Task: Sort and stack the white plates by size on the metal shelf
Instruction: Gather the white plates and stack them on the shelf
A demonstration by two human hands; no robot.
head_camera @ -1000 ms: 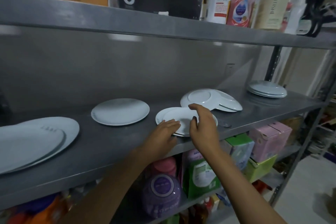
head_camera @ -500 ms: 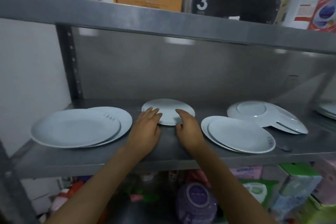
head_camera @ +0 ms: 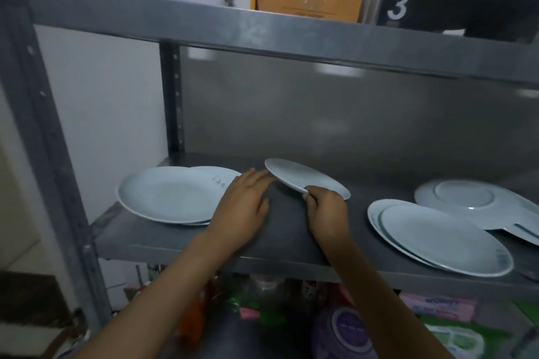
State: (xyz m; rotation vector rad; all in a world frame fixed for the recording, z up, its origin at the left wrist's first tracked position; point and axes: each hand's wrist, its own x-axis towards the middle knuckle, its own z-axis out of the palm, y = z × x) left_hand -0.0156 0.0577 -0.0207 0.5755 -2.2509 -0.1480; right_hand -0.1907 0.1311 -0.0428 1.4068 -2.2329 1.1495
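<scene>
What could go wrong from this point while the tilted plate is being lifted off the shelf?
1. The right hand pinches only the near rim of the small white plate, which is tilted up on its left; the left hand merely touches its edge with straight fingers, so it might slip and drop onto the metal shelf.
2. Swinging it left could knock the left stack of larger plates, whose top plate sits offset.
</scene>
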